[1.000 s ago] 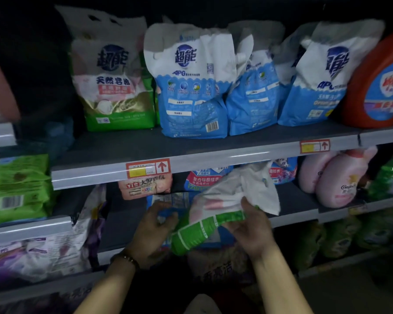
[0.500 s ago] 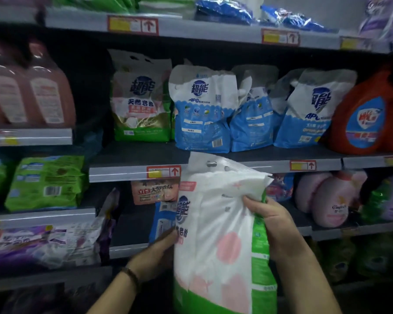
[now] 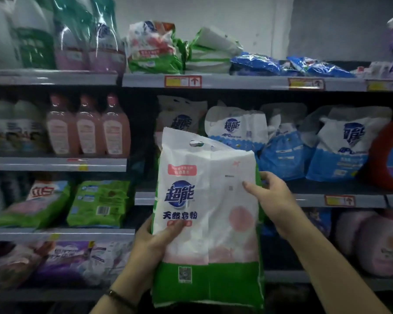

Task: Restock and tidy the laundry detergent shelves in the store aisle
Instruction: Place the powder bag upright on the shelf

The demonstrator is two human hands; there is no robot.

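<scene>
Since the detergent bag (image 3: 210, 214) looks floppy, left hand (image 3: 156, 242) and right hand (image 3: 276, 200) both grip its sides (upright, presumably for shelving).

Background goods and labels.
Three pink bottles (image 3: 89, 130) stand side by side at left; an orange jug (image 3: 382, 159) sits at the right edge; a red-and-yellow price label (image 3: 183, 81) hangs higher up, a pale wall (image 3: 327, 26) far behind.

We see a white bag (image 3: 209, 223) with pale pink discs, a blue logo and a green band along its base. At two o'clock the pouches (image 3: 238, 130) are blue and white; at ten o'clock the bottles (image 3: 89, 130) are pink; at three o'clock the jug (image 3: 390, 155) is orange-red.
</scene>
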